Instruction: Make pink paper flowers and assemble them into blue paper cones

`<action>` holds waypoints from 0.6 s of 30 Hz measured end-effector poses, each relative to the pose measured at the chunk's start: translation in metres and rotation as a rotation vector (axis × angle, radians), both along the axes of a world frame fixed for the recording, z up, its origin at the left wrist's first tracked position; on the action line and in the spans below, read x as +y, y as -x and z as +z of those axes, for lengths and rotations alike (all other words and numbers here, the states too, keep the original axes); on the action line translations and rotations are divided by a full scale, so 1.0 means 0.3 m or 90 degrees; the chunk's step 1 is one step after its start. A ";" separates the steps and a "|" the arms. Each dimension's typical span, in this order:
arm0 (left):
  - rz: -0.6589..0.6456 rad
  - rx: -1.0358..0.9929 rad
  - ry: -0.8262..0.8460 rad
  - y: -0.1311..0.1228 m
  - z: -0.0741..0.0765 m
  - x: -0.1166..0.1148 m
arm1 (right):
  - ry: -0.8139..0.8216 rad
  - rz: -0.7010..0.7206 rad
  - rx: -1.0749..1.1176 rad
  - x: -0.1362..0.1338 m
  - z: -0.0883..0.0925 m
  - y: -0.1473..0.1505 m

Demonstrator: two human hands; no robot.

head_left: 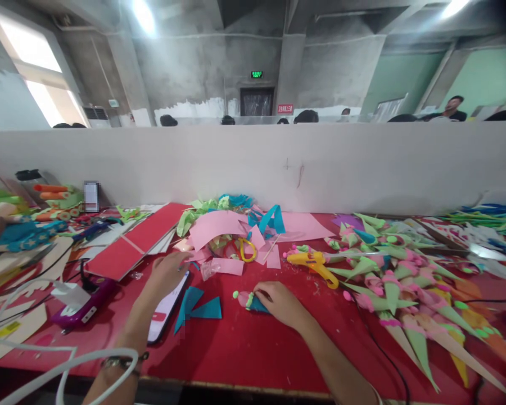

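Note:
My right hand (275,299) has its fingers closed on a small foam-sheet doll (245,300) with a pink head, a light green ball at its tip and a teal cone body. The doll lies low over the red tabletop, its body partly hidden by my fingers. Over the upper end of a phone (165,312), my left hand (171,271) reaches forward with fingers stretched out, near some pink foam scraps (223,266). Between the hands lie cut teal pieces (206,307). A yellow glue gun (314,264) rests beyond my right hand.
A pile of cone dolls (392,281) covers the right side. Pink sheets (215,225) and a yellow ring (248,251) lie at the back. A purple power strip (84,304), white cable and red boards (139,242) are at left. A white partition (253,163) stands behind.

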State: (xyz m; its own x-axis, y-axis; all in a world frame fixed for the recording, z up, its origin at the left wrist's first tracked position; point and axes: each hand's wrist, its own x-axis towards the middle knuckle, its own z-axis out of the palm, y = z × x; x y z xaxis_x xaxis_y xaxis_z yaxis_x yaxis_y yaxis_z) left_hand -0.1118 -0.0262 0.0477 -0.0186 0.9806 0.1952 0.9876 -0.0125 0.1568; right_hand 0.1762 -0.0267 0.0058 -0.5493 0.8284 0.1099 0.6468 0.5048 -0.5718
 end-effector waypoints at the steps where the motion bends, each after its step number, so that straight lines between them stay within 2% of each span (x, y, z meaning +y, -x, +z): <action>1: -0.035 0.012 0.031 -0.011 0.010 0.031 | -0.002 0.001 0.004 0.000 -0.002 -0.001; 4: -0.028 0.075 0.052 -0.053 0.011 0.109 | -0.012 0.004 0.012 0.001 -0.007 -0.002; 8: 0.019 0.146 0.048 -0.084 -0.001 0.166 | -0.015 0.005 0.007 0.001 -0.002 -0.002; 14: 0.077 0.212 -0.035 -0.042 0.048 0.219 | -0.006 0.001 -0.014 -0.002 0.009 -0.001; 16: 0.058 0.240 -0.058 -0.017 0.072 0.242 | -0.012 0.006 -0.017 -0.002 0.006 -0.002; 18: 0.003 0.242 -0.058 0.010 0.095 0.259 | -0.021 0.006 -0.023 -0.002 0.002 -0.004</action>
